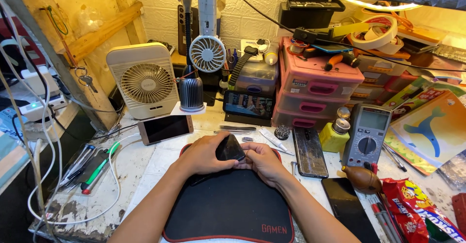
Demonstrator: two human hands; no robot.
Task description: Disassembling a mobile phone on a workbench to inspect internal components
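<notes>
Both hands meet over the far edge of a black mat with a red border. Between them is a small black phone, tilted with its glossy face up. My left hand wraps its left side with the fingers curled under it. My right hand grips its right edge, with the thumb pressed against the phone's side. The lower part of the phone is hidden behind my fingers.
A rose-gold phone on a white cable lies at left. Another black phone, a yellow bottle, a multimeter and a dark slab phone lie right. Beige fan, pink drawers, pens and snack bag surround.
</notes>
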